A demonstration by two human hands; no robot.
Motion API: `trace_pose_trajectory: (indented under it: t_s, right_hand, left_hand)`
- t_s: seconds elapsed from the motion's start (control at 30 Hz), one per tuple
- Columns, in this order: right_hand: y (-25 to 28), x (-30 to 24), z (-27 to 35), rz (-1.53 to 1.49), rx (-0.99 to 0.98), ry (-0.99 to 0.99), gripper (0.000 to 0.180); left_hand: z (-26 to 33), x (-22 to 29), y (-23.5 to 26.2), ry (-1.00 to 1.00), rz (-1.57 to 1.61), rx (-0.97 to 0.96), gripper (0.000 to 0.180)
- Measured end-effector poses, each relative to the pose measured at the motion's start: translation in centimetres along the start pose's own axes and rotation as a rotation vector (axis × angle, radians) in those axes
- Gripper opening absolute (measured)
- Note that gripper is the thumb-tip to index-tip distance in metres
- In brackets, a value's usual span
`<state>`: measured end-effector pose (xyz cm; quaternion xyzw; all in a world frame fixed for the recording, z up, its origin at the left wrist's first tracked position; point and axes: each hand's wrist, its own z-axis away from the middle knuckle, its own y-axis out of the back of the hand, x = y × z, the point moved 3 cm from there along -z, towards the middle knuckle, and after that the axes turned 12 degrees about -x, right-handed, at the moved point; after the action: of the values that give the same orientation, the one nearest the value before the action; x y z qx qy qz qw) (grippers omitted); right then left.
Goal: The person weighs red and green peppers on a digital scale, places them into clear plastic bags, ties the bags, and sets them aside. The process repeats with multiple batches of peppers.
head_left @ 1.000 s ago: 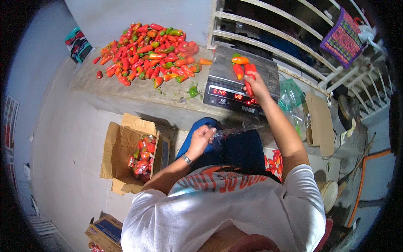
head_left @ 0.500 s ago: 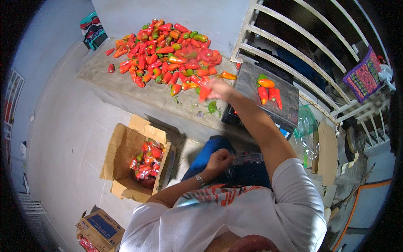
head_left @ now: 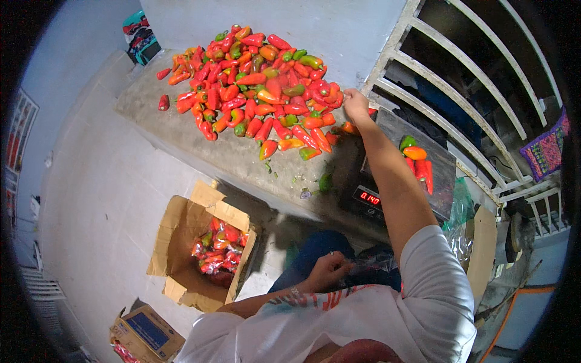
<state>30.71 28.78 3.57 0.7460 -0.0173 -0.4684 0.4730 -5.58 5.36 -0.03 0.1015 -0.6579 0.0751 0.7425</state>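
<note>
A big heap of red, orange and green peppers (head_left: pixel 260 91) lies on the concrete ledge (head_left: pixel 151 103). At the heap's right edge is my right hand (head_left: pixel 357 106), its fingers curled in; whatever they hold is hidden. Just right of that forearm stands a dark weighing scale (head_left: pixel 393 136) with a lit red display (head_left: pixel 367 196). Several peppers (head_left: pixel 417 163), red, orange and green, rest on its platform. Over my lap, my left hand (head_left: pixel 328 271) is closed on a clear plastic bag (head_left: pixel 372 265).
An open cardboard box (head_left: pixel 172 242) on the floor at left holds bagged peppers (head_left: pixel 221 248). A second box (head_left: pixel 148 333) stands nearer at lower left. White metal bars (head_left: pixel 454 54) rise behind the scale. Green clear plastic (head_left: pixel 460 206) and cardboard (head_left: pixel 482 242) lie at right.
My right hand has let go of a red pepper at the heap's front and moved away to its right edge. The view has shifted slightly; the scale's display now shows. My left hand stays on the bag.
</note>
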Motion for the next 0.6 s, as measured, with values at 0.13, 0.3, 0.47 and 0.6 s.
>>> trace_pose_trajectory:
  t_s: [0.13, 0.3, 0.47, 0.6]
  right_hand:
    - [-1.7, -0.8, -2.3, 0.087, -0.131, 0.207, 0.040]
    - [-4.0, -3.8, -2.7, 0.303, -0.271, 0.150, 0.049]
    - [-3.9, -4.5, -1.1, 0.456, -0.223, 0.156, 0.036]
    - [-2.3, -1.6, -1.9, -0.264, -0.307, 0.156, 0.029]
  left_hand:
    - [0.0, 0.9, 0.5, 0.029, 0.046, -0.017, 0.024]
    - [0.0, 0.0, 0.7, 0.108, 0.163, -0.080, 0.026]
    - [-0.1, -2.1, 0.2, -0.020, 0.054, -0.025, 0.025]
    - [-0.2, 0.3, 0.6, -0.054, 0.094, -0.027, 0.024]
